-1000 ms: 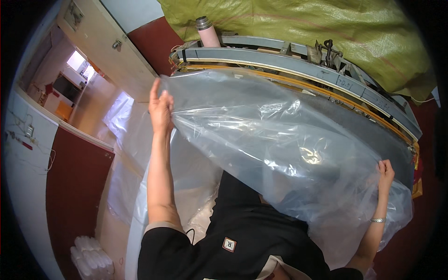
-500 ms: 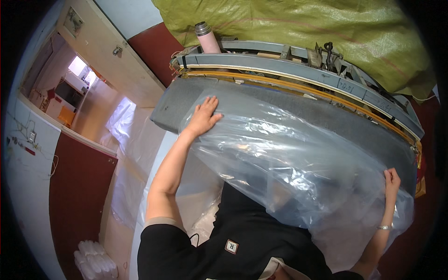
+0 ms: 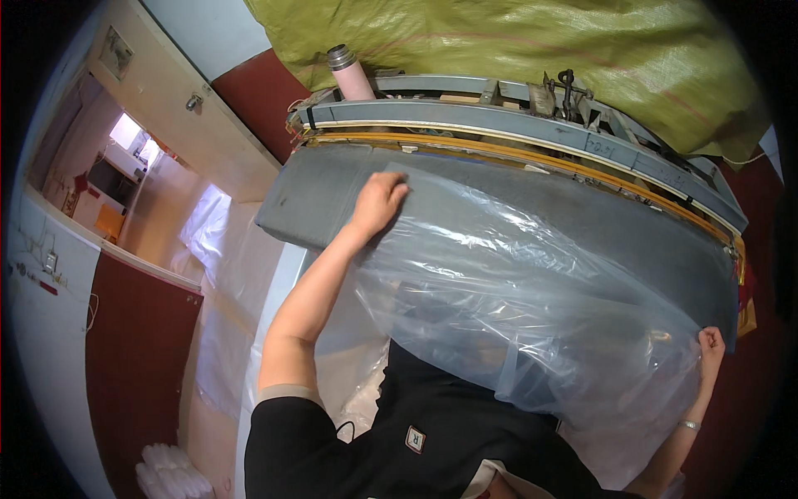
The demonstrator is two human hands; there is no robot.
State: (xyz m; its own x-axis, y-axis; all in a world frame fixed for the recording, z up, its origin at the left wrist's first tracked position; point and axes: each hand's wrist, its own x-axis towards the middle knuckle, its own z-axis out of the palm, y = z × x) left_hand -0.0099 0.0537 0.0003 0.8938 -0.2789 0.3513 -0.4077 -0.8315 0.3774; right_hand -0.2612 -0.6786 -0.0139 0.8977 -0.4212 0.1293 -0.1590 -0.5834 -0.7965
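A clear plastic sheet (image 3: 474, 266) lies over the front of a long grey padded surface (image 3: 316, 187) and hangs down in folds toward my body. My left hand (image 3: 381, 204) is closed on the sheet's upper left corner, knuckles up, its fingertips partly hidden. Far to the right, my right hand (image 3: 711, 345) pinches the sheet's right edge near the end of the padding. Between the two hands the film's upper edge slants down to the right, wrinkled and shiny.
Behind the padding runs a grey metal frame (image 3: 515, 121) with yellow-orange strips (image 3: 499, 151). A pink thermos (image 3: 351, 75) and a dark metal clamp (image 3: 567, 91) are at it. Green woven sheeting (image 3: 532, 50) hangs beyond. An open door (image 3: 179, 91) is at left; white bundles (image 3: 170, 472) lie lower left.
My left hand has gone from lying spread on the film to closing on its corner, slightly farther right. My right hand has shifted a little down and right, and the sheet looks tauter.
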